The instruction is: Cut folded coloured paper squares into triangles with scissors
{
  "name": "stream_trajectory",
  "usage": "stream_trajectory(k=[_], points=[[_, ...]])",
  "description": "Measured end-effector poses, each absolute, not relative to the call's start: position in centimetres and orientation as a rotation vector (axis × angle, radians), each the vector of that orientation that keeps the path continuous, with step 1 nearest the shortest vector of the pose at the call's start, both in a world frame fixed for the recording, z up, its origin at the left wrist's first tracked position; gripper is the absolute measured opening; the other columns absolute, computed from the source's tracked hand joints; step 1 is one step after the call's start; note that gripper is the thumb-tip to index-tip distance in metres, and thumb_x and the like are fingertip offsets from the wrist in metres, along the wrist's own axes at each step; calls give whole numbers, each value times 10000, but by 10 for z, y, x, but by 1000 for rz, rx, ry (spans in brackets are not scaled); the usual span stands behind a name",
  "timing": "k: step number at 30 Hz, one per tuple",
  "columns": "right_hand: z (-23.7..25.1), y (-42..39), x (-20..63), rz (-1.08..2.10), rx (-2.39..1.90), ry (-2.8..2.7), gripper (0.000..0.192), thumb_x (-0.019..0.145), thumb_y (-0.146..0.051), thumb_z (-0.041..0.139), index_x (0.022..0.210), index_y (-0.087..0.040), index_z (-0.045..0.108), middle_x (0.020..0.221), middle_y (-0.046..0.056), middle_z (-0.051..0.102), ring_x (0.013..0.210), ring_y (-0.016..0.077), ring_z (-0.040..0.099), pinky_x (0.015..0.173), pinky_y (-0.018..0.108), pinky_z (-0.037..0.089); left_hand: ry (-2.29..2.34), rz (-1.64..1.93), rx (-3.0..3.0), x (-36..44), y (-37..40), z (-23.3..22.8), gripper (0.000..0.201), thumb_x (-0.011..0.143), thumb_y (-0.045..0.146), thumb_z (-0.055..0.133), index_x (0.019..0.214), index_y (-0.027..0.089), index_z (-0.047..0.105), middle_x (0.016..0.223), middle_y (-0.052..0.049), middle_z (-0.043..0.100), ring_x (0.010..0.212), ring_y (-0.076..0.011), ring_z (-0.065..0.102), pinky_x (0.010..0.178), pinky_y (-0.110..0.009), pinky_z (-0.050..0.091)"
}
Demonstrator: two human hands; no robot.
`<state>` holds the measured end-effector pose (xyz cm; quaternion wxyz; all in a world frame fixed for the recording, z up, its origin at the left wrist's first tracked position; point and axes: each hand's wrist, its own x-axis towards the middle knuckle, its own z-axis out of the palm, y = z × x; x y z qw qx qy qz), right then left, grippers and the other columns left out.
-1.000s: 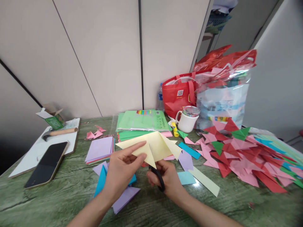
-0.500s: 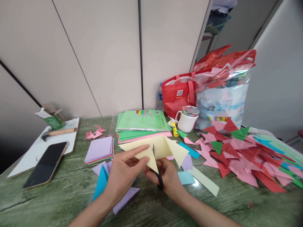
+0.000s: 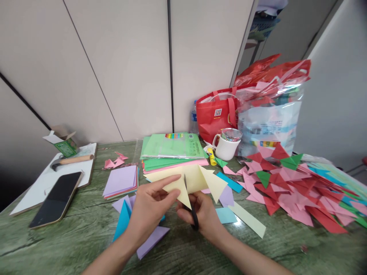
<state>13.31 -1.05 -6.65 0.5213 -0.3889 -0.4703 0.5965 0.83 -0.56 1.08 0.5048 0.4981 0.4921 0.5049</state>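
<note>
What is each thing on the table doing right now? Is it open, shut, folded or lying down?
Yellow paper: folded, held up by the left hand.
Scissors: in the right hand, blades in the paper.
Phone: screen dark, lying flat.
Small green box: flaps open.
Hammer: lying on the white board.
Mug: upright, filled.
Glue stick: lying down.

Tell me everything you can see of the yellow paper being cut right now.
The yellow paper is pale, thin and folded into pointed flaps, held up above the green table. The left hand pinches its lower left part; scissors with black handles in the right hand enter from below, the blade upright at its middle. A cut yellow strip lies apart.
</note>
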Motion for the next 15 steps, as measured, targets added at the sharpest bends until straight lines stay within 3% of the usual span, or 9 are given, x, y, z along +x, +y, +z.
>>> stream_trajectory(k=[15], points=[[-81, -7, 132, 1390, -990, -1131, 278, 569, -230, 701, 696, -181, 459, 558, -58, 487, 489, 93, 391, 473, 211, 305, 1222, 1206, 1273, 5, -5, 5, 302, 573, 146, 700, 865, 206, 747, 447, 44, 581, 414, -46, 403, 394, -150, 324]])
